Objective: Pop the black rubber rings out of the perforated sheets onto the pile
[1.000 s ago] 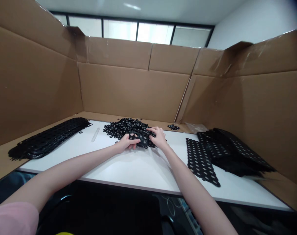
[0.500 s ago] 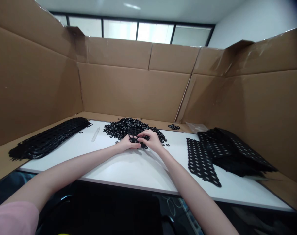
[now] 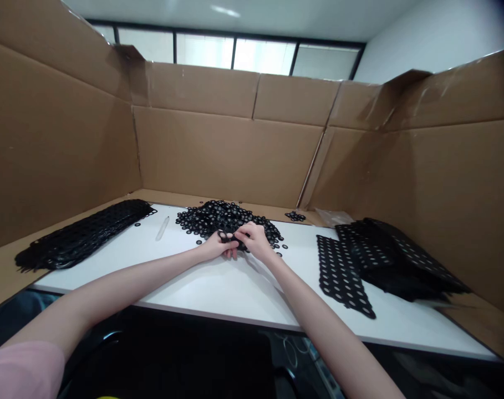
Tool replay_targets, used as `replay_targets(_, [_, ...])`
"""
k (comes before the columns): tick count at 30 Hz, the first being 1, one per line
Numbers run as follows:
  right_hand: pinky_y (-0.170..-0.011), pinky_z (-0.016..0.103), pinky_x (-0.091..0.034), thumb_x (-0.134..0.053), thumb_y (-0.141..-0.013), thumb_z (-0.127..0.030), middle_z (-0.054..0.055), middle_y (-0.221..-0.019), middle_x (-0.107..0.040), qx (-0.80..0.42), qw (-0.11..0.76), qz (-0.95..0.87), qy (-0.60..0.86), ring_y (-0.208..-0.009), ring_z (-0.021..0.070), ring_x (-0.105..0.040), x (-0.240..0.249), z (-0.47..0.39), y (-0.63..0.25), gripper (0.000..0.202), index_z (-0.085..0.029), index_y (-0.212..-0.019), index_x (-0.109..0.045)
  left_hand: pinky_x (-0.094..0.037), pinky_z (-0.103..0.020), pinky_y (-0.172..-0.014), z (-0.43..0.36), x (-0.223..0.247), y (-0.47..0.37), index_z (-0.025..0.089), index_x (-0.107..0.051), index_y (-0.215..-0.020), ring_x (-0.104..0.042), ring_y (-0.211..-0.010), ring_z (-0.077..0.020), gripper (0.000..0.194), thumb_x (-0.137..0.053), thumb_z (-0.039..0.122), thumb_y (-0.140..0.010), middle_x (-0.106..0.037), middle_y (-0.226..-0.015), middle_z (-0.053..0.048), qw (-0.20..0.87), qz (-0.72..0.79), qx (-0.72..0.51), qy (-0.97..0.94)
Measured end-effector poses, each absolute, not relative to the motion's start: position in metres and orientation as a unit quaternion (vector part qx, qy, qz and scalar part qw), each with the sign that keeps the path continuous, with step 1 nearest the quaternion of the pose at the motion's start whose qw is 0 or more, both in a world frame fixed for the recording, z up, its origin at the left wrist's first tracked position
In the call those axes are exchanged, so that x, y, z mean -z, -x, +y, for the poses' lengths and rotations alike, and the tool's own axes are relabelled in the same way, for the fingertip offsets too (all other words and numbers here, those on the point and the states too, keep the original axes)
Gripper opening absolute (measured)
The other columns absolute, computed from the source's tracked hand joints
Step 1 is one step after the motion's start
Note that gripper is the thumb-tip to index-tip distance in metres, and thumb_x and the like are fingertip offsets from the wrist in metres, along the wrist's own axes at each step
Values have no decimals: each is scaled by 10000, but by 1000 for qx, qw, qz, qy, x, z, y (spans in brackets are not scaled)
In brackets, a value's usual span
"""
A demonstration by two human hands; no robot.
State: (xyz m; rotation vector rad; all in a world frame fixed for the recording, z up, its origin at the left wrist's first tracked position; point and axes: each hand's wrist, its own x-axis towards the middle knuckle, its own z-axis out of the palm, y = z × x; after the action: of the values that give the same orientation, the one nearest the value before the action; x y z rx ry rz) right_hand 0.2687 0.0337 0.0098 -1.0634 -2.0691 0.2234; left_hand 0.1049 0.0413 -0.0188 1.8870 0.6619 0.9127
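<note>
Both my hands meet at the near side of a heap of small black rings (image 3: 212, 213) on the white tabletop (image 3: 193, 288). Between the fingers of my left hand (image 3: 215, 246) is a small black perforated piece (image 3: 225, 237). The thumb and fingers of my right hand (image 3: 254, 239) pinch the right end of this same piece. Its full shape is partly covered by my fingers. A few loose rings (image 3: 285, 246) lie just right of my right hand.
At the left lies a long stack of black perforated sheets (image 3: 89, 233). A whitish pen-like tool (image 3: 162, 228) rests beside it. On the right are one flat perforated sheet (image 3: 343, 274) and a larger pile of sheets (image 3: 397, 257). Cardboard walls (image 3: 227, 149) surround the table.
My left hand's lower fingers have curled down beneath the piece. My right fingers have shifted slightly and hide more of its right end. A loose ring now shows near my right wrist.
</note>
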Motion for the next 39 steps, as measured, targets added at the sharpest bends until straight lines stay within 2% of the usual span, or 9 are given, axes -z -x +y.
replay_targets(7, [-556,237,-339,-456,-792,-267,-12,-526,-519,-173,430,-773,433,-555,120,-473,-1,43,-268,305,-163,-516,-534,-347,-191,-430,39,17,-105,81,-632,-534,-464,-406,-75,393,-572,382,-780,-596,-481,-52,449,270,-366,-769])
replay_targets(11, [-642,248,-408,-515,-784,-360,19,-704,-659,-204,411,-806,374,-685,155,-573,-7,46,-278,253,-173,-685,-655,-333,-196,-430,40,18,-105,90,-610,-535,-456,-417,-74,396,-569,400,-777,-610,-514,-57,470,274,-395,-740])
replay_targets(14, [-738,283,-414,-574,-762,-377,45,-822,-695,-178,402,-824,357,-785,182,-591,-10,46,-284,224,-195,-791,-700,-307,-205,-422,41,18,-105,97,-590,-508,-426,-404,-72,413,-567,412,-774,-586,-491,-48,467,285,-399,-736])
replay_targets(20, [-726,287,-380,-544,-795,-368,26,-728,-666,-111,385,-836,374,-749,170,-531,-8,46,-284,236,-202,-716,-692,-262,-219,-426,36,13,-102,103,-607,-489,-351,-380,-65,440,-538,407,-798,-431,-378,14,416,301,-373,-773])
replay_targets(22, [-683,273,-364,-494,-817,-375,16,-650,-623,-119,383,-837,373,-694,153,-496,-6,47,-283,309,-183,-626,-642,-263,-220,-432,34,9,-102,106,-593,-471,-347,-386,-64,443,-540,401,-797,-416,-378,18,410,297,-374,-777])
replay_targets(25, [-568,244,-310,-436,-820,-409,-9,-512,-460,-165,384,-831,368,-569,114,-399,-5,47,-280,407,-162,-503,-499,-269,-219,-436,30,5,-103,110,-573,-455,-351,-390,-65,434,-550,390,-787,-422,-379,19,410,294,-377,-777])
replay_targets(27, [-507,234,-253,-432,-800,-434,-28,-490,-355,-213,390,-816,370,-520,93,-326,-4,47,-277,416,-164,-484,-420,-274,-220,-437,30,5,-103,113,-562,-445,-354,-387,-66,432,-557,386,-779,-427,-375,18,413,294,-379,-774])
replay_targets(30, [-474,228,-205,-449,-762,-451,-39,-498,-301,-267,405,-787,380,-500,79,-276,-4,44,-274,392,-169,-497,-381,-272,-223,-437,31,7,-103,115,-552,-434,-348,-383,-65,439,-554,386,-780,-421,-369,18,415,296,-377,-773])
replay_targets(39, [-515,227,-318,-432,-729,-381,-8,-517,-459,-225,451,-760,410,-533,113,-414,6,55,-270,303,-168,-519,-481,-262,-218,-440,34,9,-103,112,-548,-460,-340,-394,-61,427,-554,388,-785,-432,-392,18,427,283,-376,-772])
